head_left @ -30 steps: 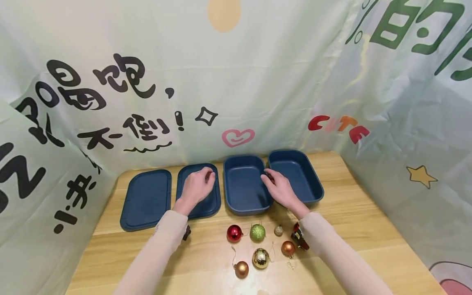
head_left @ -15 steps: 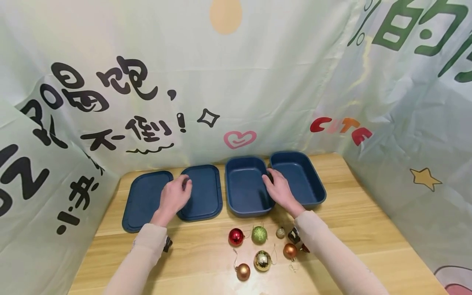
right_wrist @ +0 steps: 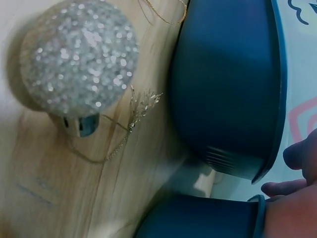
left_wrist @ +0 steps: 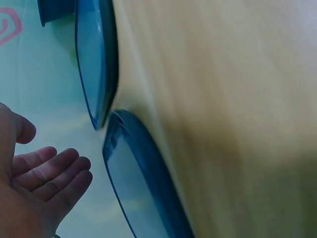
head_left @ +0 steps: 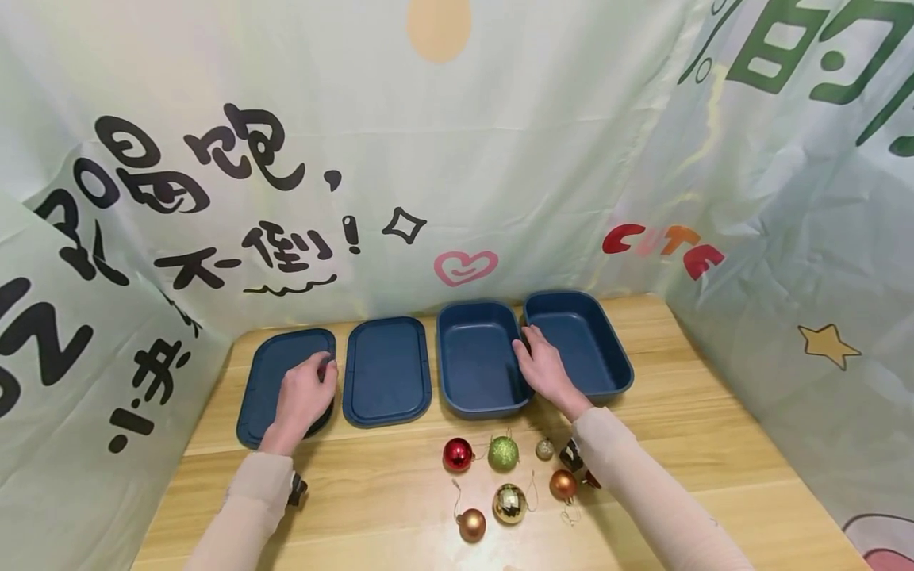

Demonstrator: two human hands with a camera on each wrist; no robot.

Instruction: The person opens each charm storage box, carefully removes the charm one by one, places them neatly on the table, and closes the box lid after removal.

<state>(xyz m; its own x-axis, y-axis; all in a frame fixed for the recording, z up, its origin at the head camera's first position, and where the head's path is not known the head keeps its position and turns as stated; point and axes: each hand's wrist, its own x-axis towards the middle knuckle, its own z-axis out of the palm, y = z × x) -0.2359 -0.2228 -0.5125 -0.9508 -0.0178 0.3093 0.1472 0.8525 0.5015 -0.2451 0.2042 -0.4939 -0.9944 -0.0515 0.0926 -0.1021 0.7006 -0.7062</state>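
My left hand (head_left: 303, 396) hovers above the leftmost dark blue lid (head_left: 267, 381), its fingers loosely bent. In the left wrist view the left hand (left_wrist: 42, 186) has nothing between thumb and fingers, and the lid (left_wrist: 143, 183) lies beside it. A second blue lid (head_left: 388, 373) lies to the right. My right hand (head_left: 548, 369) is over the adjoining rims of two deep blue boxes, the nearer-to-middle box (head_left: 478, 357) and the right box (head_left: 574, 341). Its fingers look relaxed; whether they touch a rim cannot be told.
Christmas baubles lie in front of the boxes: red (head_left: 458, 454), glittery green (head_left: 503, 453), shiny gold (head_left: 510, 503), copper (head_left: 472, 525), orange (head_left: 562, 484) and small silver-gold glitter (head_left: 545, 450). Printed cloth (head_left: 371, 159) encloses the wooden table (head_left: 385, 492) at back and sides.
My left hand has swept leftward, from over the second lid to over the leftmost one. The right hand stays at the box rims. Lids, boxes and baubles keep their places.
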